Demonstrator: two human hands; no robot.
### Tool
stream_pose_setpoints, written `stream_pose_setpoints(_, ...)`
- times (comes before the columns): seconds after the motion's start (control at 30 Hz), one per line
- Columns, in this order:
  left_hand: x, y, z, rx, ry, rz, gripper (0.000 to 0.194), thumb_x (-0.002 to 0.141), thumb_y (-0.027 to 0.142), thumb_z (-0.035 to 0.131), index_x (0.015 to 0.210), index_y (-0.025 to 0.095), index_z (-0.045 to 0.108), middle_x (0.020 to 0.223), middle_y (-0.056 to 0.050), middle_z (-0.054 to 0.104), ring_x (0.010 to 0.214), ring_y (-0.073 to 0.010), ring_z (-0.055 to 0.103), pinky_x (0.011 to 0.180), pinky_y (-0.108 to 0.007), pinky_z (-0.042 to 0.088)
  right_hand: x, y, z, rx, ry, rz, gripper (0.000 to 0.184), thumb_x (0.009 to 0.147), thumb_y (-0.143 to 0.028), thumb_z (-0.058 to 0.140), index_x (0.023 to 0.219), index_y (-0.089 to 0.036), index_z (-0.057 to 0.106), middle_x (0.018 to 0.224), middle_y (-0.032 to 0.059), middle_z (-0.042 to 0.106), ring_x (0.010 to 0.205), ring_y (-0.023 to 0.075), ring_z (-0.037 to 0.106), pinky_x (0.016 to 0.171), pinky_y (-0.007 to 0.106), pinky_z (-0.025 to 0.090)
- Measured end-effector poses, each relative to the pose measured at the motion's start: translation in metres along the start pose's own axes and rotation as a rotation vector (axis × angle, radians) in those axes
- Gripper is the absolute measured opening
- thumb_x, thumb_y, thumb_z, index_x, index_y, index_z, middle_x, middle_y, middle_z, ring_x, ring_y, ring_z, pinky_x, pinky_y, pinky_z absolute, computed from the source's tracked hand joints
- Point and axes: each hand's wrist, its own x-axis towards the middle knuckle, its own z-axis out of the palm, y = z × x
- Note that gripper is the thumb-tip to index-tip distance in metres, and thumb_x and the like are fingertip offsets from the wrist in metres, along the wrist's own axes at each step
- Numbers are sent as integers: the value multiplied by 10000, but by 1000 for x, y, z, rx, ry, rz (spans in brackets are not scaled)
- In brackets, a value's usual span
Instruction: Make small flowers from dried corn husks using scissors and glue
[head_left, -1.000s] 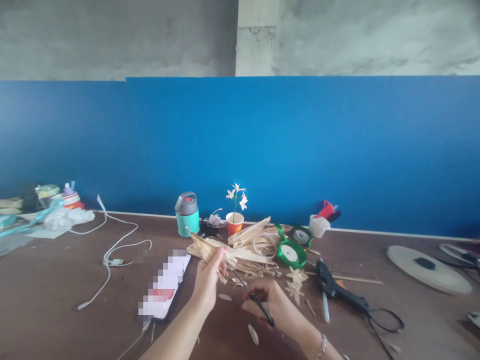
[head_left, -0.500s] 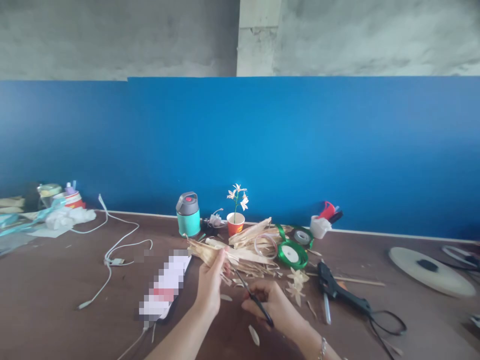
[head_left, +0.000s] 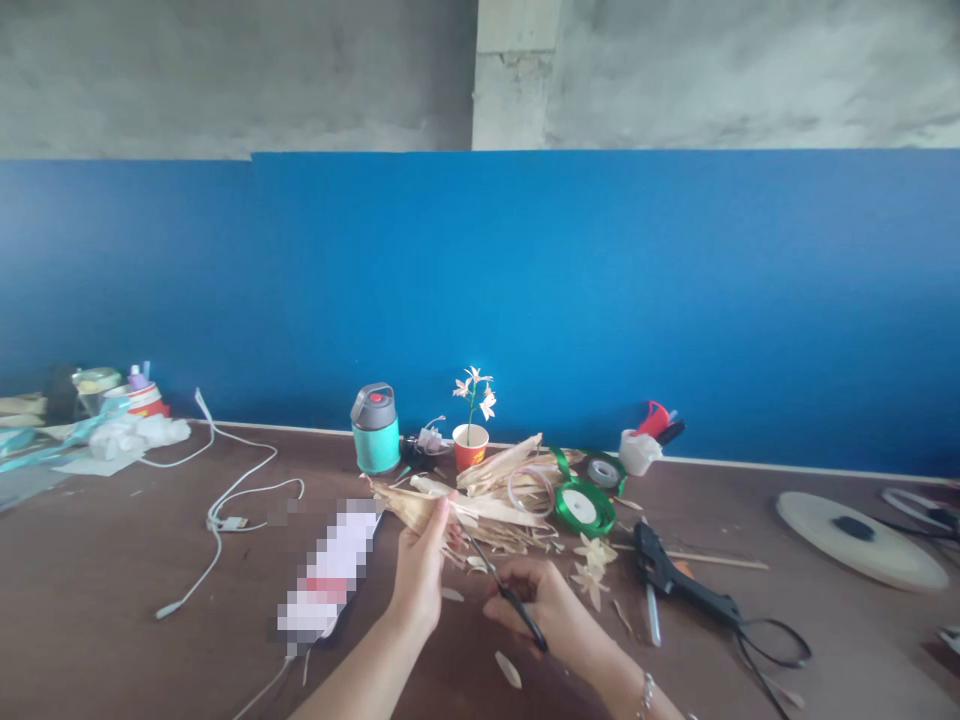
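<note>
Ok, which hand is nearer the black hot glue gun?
Right. The right hand is to the left of the hot glue gun, apart from it; the left hand is farther left, beyond the right hand.

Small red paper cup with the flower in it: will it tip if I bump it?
Probably, yes. The small red paper cup looks light and narrows toward its base, and the pale flower on its thin green stem stands tall above it. Its thin wall would likely dent if squeezed hard.
</note>
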Motion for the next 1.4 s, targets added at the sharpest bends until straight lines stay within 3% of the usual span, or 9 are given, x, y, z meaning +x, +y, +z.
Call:
stream_pose_setpoints(0.87,-2,1,1,-43,-10,-40,508,613,471,780,1004,152,722,577,34,542,488,-62,480,452,-174,350,-1,1,1,-134,34,-49,203,655,-323,687,663,-139,599,484,-49,487,431,63,378,403,174,270)
stream_pose_setpoints(1.17,0,0,1,-39,0,-31,509,580,455,802,966,129,734,553,33,549,496,-68,470,487,-189,363,-1,-1,3,-130,61,-11,210,632,-312,712,664,-137,600,483,-56,488,390,52,371,357,164,257)
stream_pose_setpoints(1.3,4,6,1,-34,26,-9,517,545,448,820,916,98,736,498,49,497,464,-54,415,454,-177,325,-5,-5,-2,-79,-26,71,241,652,-340,703,746,-137,614,443,-68,491,324,46,361,314,159,268)
stream_pose_setpoints(1.4,11,12,-3,-5,-4,40,403,557,418,817,792,105,719,475,69,451,436,-43,373,422,-173,281,-6,-4,-9,-30,-93,105,289,649,-370,719,786,-134,621,436,-70,501,321,45,383,314,148,288)
